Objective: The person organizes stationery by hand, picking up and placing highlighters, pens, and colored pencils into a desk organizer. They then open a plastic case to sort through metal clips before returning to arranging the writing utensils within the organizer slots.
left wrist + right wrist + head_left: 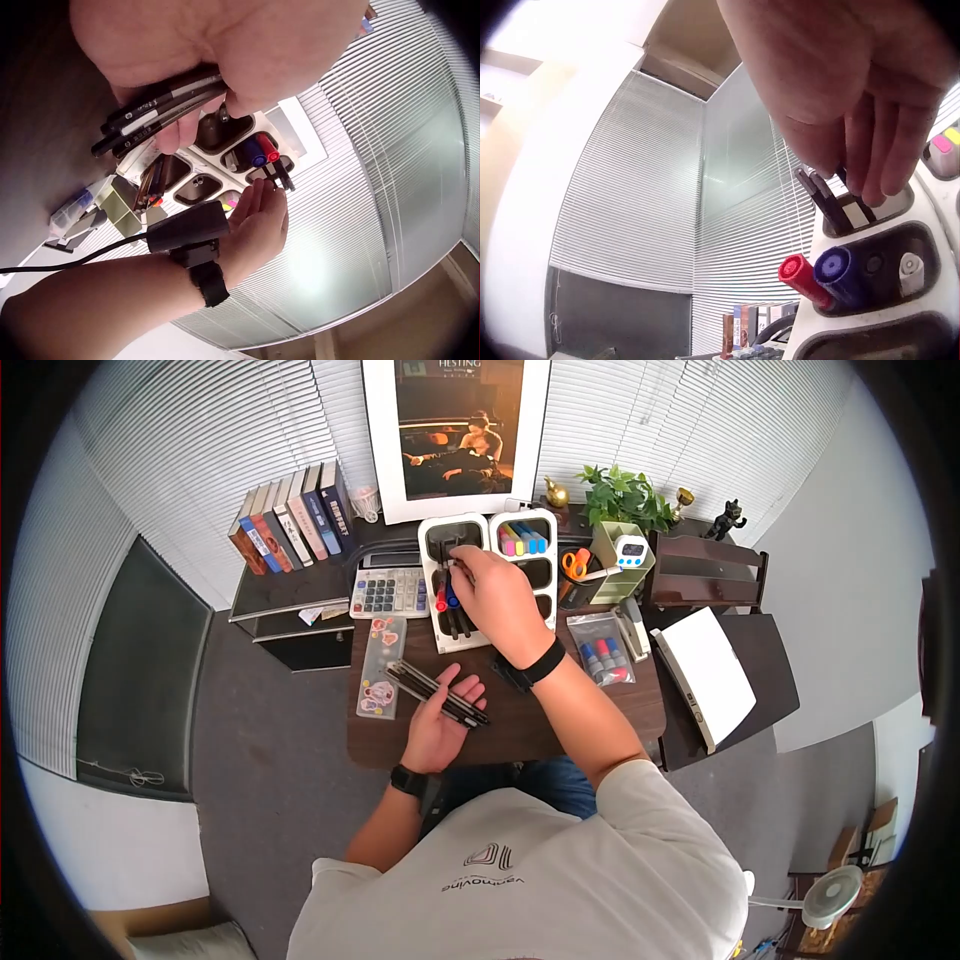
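My left hand (pixel 435 738), palm up near the desk's front edge, holds a bundle of several dark pens (pixel 161 112) under its thumb. Over the white desk organizer (pixel 932 206), my right hand (pixel 498 600) reaches into the far left compartment. Its fingers pinch a dark pen (pixel 842 175), mostly hidden behind them. Two black pens (pixel 826 201) stand in that same compartment beside the fingertips. The compartment nearer me contains a red marker (pixel 802 277), a blue marker (pixel 838 274) and a white-capped pen (pixel 911 271). Bright highlighters (pixel 523 540) fill the far right compartment.
Left of the organizer lie a calculator (pixel 388 595) and a flat sticker-covered case (pixel 381 670). To its right are a pen cup with orange scissors (pixel 575 564), a bag of markers (pixel 603 652) and a stapler (pixel 633 628). A framed poster (pixel 458 435) stands behind.
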Demonstrator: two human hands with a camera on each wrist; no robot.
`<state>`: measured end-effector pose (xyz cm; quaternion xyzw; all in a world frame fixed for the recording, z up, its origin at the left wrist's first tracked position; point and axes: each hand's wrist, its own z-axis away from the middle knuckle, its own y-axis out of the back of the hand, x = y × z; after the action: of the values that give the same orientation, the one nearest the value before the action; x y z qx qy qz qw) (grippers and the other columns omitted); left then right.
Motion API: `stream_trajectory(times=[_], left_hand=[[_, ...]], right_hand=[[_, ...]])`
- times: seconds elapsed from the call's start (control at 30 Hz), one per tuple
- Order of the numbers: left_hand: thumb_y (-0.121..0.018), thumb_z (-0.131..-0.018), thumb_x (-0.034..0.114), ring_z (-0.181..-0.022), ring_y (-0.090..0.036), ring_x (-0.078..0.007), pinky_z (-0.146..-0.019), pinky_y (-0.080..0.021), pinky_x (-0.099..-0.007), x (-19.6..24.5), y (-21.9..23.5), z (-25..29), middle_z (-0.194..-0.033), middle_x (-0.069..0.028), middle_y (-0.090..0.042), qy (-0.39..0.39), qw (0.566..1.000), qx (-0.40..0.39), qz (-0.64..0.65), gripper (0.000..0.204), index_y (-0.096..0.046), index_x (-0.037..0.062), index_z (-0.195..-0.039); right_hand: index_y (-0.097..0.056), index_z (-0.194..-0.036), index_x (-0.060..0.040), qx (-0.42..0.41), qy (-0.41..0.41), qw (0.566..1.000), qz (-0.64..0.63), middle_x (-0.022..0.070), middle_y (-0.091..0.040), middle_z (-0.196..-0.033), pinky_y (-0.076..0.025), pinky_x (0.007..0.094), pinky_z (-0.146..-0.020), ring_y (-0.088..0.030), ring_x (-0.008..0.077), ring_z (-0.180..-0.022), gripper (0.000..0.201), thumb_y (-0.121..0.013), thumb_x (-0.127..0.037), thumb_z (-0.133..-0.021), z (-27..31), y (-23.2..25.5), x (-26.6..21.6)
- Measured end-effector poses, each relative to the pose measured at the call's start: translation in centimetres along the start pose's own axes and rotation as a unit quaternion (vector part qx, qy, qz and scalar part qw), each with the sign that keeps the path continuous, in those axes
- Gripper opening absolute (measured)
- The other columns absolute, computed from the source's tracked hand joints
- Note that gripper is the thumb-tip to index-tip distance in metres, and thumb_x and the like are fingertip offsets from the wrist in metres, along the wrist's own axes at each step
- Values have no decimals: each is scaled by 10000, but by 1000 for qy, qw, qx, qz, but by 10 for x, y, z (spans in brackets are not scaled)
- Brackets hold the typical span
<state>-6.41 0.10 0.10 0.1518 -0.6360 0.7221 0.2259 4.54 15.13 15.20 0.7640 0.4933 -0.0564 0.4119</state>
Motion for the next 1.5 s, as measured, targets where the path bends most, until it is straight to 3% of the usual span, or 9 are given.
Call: stream_trajectory(times=[0.5, 0.7, 0.87, 0.97, 1.03, 1.07, 1.17, 1.37, 1.5], left_hand=[[-392, -1135, 310, -1308, -558, -297, -1132, -440, -481, -4, 6, -1, -1422, -178, -586, -8, 1000, -4, 28, 492, -395, 60, -1559], [-359, -1141, 343, -1356, -528, -308, -1169, -411, -492, -5, 5, -2, -1455, -184, -563, -44, 997, 8, 59, 494, -421, 30, -1518], [-365, -1142, 366, -1388, -505, -297, -1176, -405, -490, -4, -3, 2, -1495, -177, -531, -26, 1000, -1, -14, 526, -386, 42, -1556], [-375, -1141, 368, -1390, -502, -294, -1166, -415, -493, -3, -2, 2, -1512, -178, -517, -23, 1000, 1, -16, 527, -373, 67, -1573], [-381, -1140, 368, -1390, -500, -295, -1160, -420, -496, -3, -2, 2, -1521, -179, -509, -23, 1000, 13, -3, 526, -369, 81, -1580], [-385, -1139, 364, -1385, -503, -301, -1155, -424, -500, -2, -2, 1, -1525, -185, -502, -26, 999, 22, -4, 523, -364, 91, -1584], [-386, -1139, 365, -1377, -501, -298, -1155, -419, -500, -1, -5, 0, -1532, -186, -492, -22, 999, 24, -10, 523, -357, 103, -1590], [-408, -1129, 287, -1368, -504, -297, -1151, -414, -506, 0, -9, 1, -1525, -195, -497, -1, 1000, 18, -16, 506, -340, 111, -1598], [-426, -1109, 204, -1349, -526, -300, -1140, -426, -509, -1, -4, 2, -1503, -200, -519, -7, 1000, 17, -24, 502, -343, 112, -1596]], right_hand=[[-713, -1109, -28, 4, 3, 999, -49, 168, -733, -937, -566, 399, -682, -710, 320, -759, 214, -698, -160, -941, 37, 32, -29], [-743, -1038, -56, -238, -105, 964, -58, 144, -743, -904, -566, 392, -685, -709, 320, -758, 234, -747, -262, -928, 137, 41, -23], [-750, -1006, -54, -192, -170, 958, -125, 145, -745, -918, -570, 448, -723, -712, 356, -816, 207, -735, -245, -928, 168, 29, -13], [-753, -1035, -37, -84, -106, 986, -95, 146, -748, -927, -577, 389, -695, -728, 286, -783, 166, -750, -160, -924, 161, 37, -9], [-755, -1070, -28, -20, -181, 965, -189, 121, -747, -913, -561, 306, -657, -711, 182, -748, 175, -773, -78, -903, 143, 61, -21], [-759, -1087, -23, 18, -145, 964, -223, 89, -736, -903, -534, 256, -637, -672, 117, -736, 200, -784, -33, -889, 134, 70, -22], [-748, -1082, -20, 126, -21, 981, -149, 79, -728, -913, -526, 270, -636, -659, 136, -705, 206, -768, 10, -879, 93, 97, -27], [-715, -1080, -17, 96, 87, 990, -48, 140, -718, -908, -563, 408, -733, -698, 305, -812, 197, -736, -28, -885, 19, 47, 0], [-720, -1136, -16, 15, 36, 998, -48, 170, -732, -964, -574, 390, -751, -718, 316, -840, 226, -708, -62, -915, 5, 12, 9]])
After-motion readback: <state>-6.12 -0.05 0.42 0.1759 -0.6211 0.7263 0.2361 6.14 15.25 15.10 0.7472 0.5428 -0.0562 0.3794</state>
